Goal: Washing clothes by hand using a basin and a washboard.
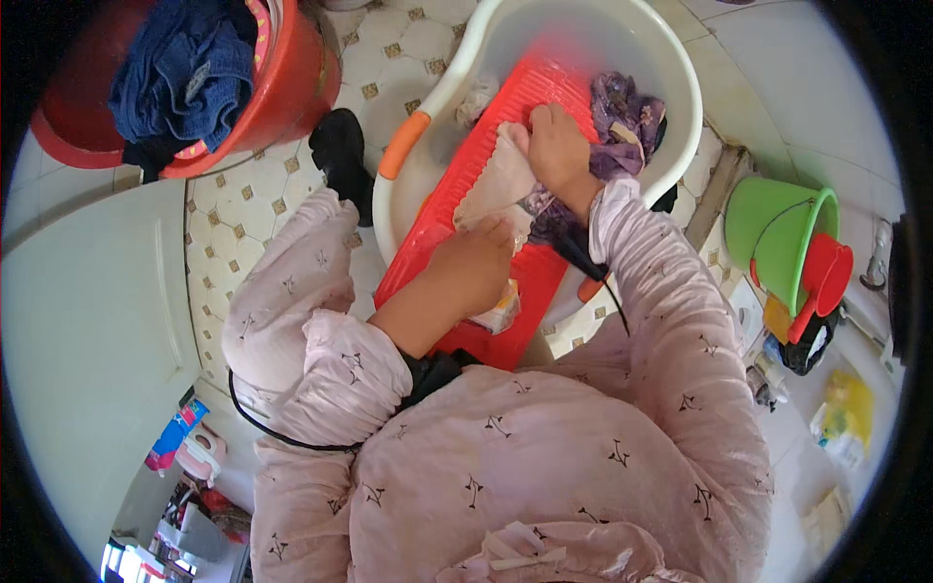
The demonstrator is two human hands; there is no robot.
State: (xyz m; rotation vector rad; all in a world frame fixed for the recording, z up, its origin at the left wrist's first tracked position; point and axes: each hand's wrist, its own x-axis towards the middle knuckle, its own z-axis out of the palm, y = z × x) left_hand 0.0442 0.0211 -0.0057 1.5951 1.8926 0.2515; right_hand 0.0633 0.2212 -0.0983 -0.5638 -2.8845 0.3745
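A ribbed red washboard [465, 183] slants out of a white basin [684, 78] of water. Across its ribs lies a pale cream cloth [498, 185] with a scalloped edge. My left hand [470, 270] is closed on the cloth's near end. Further up the board, my right hand [558, 146] is curled over the far part of the same cloth, knuckles up. A pale bar of soap [498, 311] rests low on the board, partly hidden by my left hand. Purple patterned fabric [622, 112] lies in the basin beside my right wrist.
A small whitish cloth [476, 100] sits in the basin's left side. At the upper left, a red tub [306, 87] holds dark blue clothes [185, 83]. A green bucket [768, 228] with a red dipper [828, 274] stands at right. Patterned tiles [238, 219] cover the floor.
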